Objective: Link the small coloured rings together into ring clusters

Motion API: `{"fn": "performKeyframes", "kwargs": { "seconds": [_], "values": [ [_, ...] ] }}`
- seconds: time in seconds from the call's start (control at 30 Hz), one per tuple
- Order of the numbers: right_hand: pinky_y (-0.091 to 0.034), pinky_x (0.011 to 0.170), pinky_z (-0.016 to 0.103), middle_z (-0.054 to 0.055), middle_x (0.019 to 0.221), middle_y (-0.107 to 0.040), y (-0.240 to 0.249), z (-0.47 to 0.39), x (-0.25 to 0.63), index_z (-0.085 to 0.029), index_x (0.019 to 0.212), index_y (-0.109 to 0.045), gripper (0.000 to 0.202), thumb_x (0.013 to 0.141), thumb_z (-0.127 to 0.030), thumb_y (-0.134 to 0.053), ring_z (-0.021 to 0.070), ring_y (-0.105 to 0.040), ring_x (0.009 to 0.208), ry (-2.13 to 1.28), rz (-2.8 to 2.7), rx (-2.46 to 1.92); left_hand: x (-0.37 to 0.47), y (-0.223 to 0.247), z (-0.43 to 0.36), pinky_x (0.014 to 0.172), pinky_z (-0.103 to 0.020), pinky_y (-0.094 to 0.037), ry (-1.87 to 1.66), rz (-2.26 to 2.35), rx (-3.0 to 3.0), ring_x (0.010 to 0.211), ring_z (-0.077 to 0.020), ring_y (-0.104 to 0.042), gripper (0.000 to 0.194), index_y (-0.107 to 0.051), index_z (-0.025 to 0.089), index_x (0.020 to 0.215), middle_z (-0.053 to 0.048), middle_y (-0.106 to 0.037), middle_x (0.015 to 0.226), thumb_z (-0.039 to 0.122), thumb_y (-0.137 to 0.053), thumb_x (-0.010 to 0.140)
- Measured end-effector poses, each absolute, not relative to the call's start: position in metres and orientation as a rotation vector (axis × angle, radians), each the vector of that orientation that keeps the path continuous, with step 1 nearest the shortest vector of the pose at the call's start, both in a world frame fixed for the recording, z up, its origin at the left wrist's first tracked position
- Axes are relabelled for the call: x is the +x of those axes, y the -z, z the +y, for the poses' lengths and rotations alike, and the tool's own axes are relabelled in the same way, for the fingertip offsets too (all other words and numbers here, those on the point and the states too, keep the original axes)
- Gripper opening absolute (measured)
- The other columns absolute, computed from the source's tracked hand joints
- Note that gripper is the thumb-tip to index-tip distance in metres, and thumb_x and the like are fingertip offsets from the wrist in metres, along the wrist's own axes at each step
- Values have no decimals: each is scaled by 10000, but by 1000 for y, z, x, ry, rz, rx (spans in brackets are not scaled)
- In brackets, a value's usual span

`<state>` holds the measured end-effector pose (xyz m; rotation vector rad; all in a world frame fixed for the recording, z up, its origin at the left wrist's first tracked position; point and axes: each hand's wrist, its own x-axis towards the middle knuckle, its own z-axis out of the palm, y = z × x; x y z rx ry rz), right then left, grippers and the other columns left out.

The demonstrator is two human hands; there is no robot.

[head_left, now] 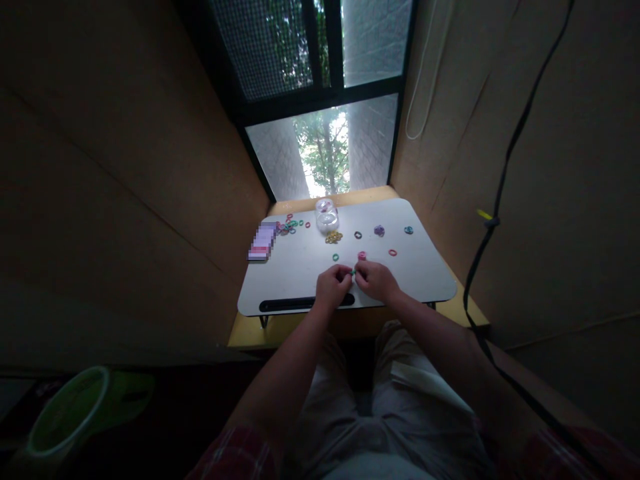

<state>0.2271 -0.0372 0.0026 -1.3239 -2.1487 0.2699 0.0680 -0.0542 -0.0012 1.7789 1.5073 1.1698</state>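
Observation:
Near the front edge of a white lap table (290, 273), my left hand (334, 285) and my right hand (374, 279) meet, both pinching a small green band (353, 272) between their fingertips. Just beyond the fingers lies a pink pile of bands (362, 255), with a single green ring (335, 257) to its left and an orange-red ring (393, 253) to its right. Farther back are a yellow pile (333, 237), a dark ring (358, 235), a purple pile (379, 231) and a blue-teal pile (409, 230).
A clear plastic container (327, 217) stands at the back of the table. Mixed colored bands (287, 228) lie beside a phone (263, 241) at the left. A black slot (285, 305) runs along the front edge. A dark cable (505, 167) hangs at right; a green bin (70, 410) is lower left.

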Motion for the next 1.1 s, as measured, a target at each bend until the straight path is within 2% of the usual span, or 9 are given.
{"fn": "performKeyframes", "kwargs": {
  "seconds": [0.3, 0.47, 0.83, 1.1],
  "values": [
    [-345, 592, 237, -3, 665, -619, -4, -39, 227, -199, 951, -598, 182, 804, -267, -515, 141, -547, 587, -362, -2080, -1307, 69, 3, -53, 657, -237, -488, -1233, 1455, 1687, 693, -123, -622, 138, -671, 183, 875, -29, -693, 798, 271, -606, 792],
    [-365, 604, 232, -1, 674, -628, -2, -38, 226, -195, 971, -606, 194, 817, -270, -515, 137, -558, 597, -365, -2082, -1298, 69, 3, -51, 670, -230, -504, -1316, 1432, 1670, 783, -131, -629, 130, -658, 171, 877, -57, -669, 899, 247, -626, 777],
    [-376, 619, 230, -4, 665, -626, -4, -40, 228, -195, 979, -608, 212, 826, -329, -547, 135, -558, 596, -398, -2101, -1222, 68, 1, -53, 647, -220, -455, -1267, 1473, 1710, 681, -110, -585, 120, -634, 184, 858, 3, -637, 739, 282, -585, 807],
    [-331, 600, 235, 23, 700, -639, -4, -39, 227, -196, 900, -611, 175, 864, -294, -471, 146, -559, 624, -336, -2095, -1291, 68, -1, -53, 624, -216, -436, -1210, 1446, 1752, 676, -109, -584, 120, -624, 189, 841, 2, -652, 760, 297, -583, 808]
  ]
}}
